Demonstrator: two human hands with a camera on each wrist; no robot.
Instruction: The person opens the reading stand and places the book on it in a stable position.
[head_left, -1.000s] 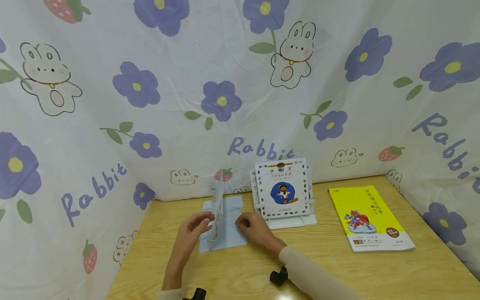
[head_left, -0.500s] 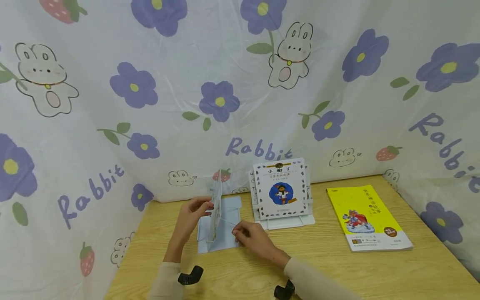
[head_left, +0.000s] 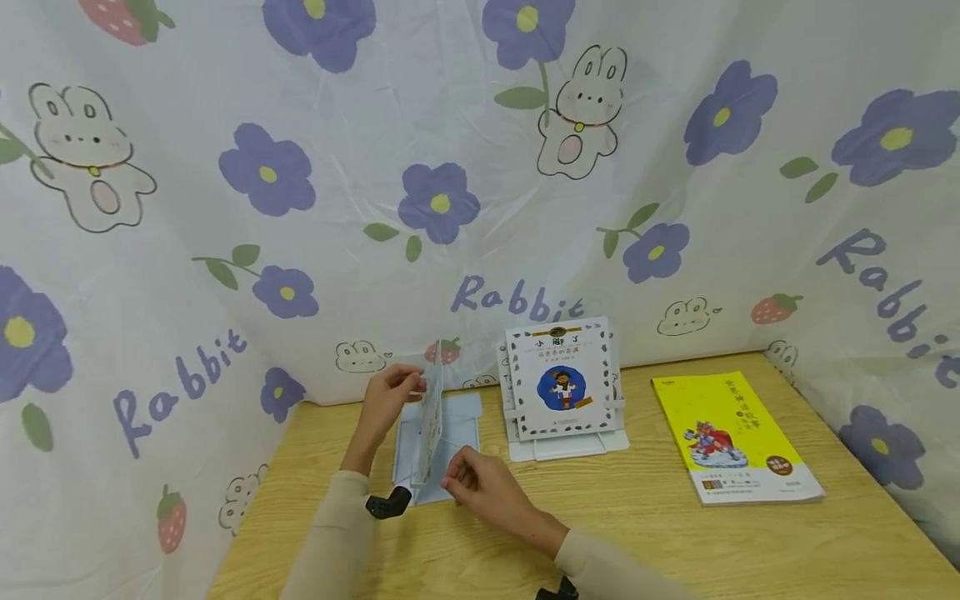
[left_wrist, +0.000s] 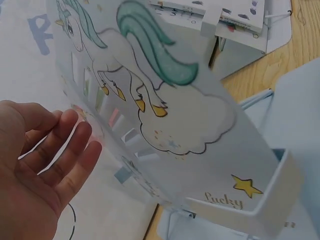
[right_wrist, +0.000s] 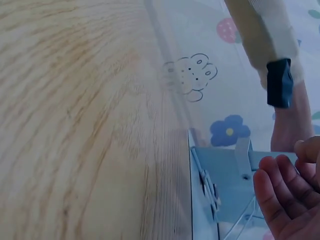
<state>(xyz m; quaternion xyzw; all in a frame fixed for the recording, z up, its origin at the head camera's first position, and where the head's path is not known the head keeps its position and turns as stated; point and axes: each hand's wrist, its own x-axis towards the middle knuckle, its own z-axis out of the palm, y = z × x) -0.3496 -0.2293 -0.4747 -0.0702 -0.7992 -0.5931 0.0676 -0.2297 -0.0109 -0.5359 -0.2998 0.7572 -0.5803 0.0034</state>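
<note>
A pale blue book stand [head_left: 457,425] sits on the table, its base flat and its unicorn-printed panel [left_wrist: 165,130] raised nearly edge-on in the head view. My left hand [head_left: 392,400] is at the upper left edge of that panel. In the left wrist view its fingers are loosely bent, with thumb and index fingertips right at the panel's edge. Over the front right part of the base is my right hand [head_left: 480,487], fingers loosely curled and nothing visible in them. The right wrist view shows this hand overlapping the stand's blue metal and thin wire supports [right_wrist: 245,215].
To the right, a second stand [head_left: 570,448] holds a white book [head_left: 562,383] upright. A yellow book [head_left: 731,437] lies flat farther right on the wooden table [head_left: 600,517]. Behind hangs a curtain [head_left: 360,275] printed with flowers and rabbits.
My left hand has moved up along the panel's edge, away from me. My right hand has shifted left and toward me over the base. The panel stays raised at about the same angle.
</note>
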